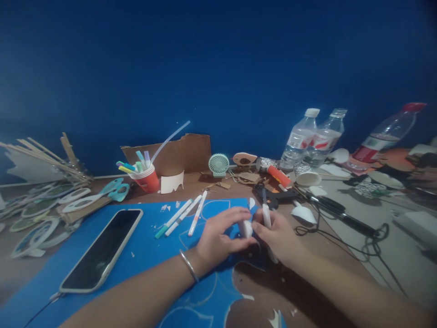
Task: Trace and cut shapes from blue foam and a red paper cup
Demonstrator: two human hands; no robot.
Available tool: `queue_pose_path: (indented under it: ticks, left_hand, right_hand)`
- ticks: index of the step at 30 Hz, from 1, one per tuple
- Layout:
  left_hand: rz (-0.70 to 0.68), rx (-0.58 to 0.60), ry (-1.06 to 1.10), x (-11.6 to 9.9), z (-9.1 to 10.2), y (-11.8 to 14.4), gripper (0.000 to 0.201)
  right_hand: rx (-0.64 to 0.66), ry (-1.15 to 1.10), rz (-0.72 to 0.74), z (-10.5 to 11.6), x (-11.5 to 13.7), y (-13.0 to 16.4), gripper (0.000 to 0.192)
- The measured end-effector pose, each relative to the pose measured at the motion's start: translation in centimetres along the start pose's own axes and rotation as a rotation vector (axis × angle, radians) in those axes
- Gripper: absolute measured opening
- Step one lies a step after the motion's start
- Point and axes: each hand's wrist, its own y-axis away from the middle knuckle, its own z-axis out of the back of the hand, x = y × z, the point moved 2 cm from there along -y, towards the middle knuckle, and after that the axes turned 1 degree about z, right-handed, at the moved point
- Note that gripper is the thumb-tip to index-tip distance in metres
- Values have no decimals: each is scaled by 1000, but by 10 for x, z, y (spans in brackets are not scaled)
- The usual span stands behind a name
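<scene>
My left hand (221,234), with a silver bangle at the wrist, pinches a small white piece (245,228) between thumb and fingers. A bit of blue (253,208) shows just beyond it. My right hand (278,234) is closed around a white-handled craft knife (266,216), whose blade points up and away. Its fingertips are close beside the white piece; whether they touch it is hard to tell. Under both hands lies a blue sheet (150,255) with pale drawn outlines and cut-out edges. Several markers (180,218) rest on the sheet beyond my left hand.
A phone (104,250) lies at left, near teal scissors (118,189) and a red cup (146,180) of markers. Behind stand a small fan (219,165) and cardboard (180,155). A black glue gun (278,197), trailing cables (344,243) and plastic bottles (300,136) occupy the right.
</scene>
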Motion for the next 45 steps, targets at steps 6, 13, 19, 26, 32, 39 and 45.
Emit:
queue_pose_path:
  ticks: [6, 13, 19, 26, 32, 39, 45]
  left_hand:
    - [62, -69, 209, 0, -1, 2, 40]
    - [272, -182, 526, 4, 0, -1, 32]
    - [487, -403, 934, 19, -3, -9, 33]
    - [507, -460, 1007, 21, -1, -13, 28]
    - [552, -620, 1081, 28, 14, -20, 37]
    - [662, -253, 1322, 17, 4, -16, 39]
    - [730, -115, 1406, 13, 1, -13, 45]
  right_hand:
    - [13, -12, 19, 3, -8, -8, 21]
    - [-70, 7, -39, 9, -22, -14, 17]
    - [-142, -55, -111, 10, -29, -20, 18]
    - [-163, -137, -147, 8, -31, -17, 16]
    - [-284, -250, -186, 19, -30, -27, 16]
    - [-290, -338, -216, 19, -31, -29, 20]
    - [-357, -380, -191, 20, -33, -28, 24]
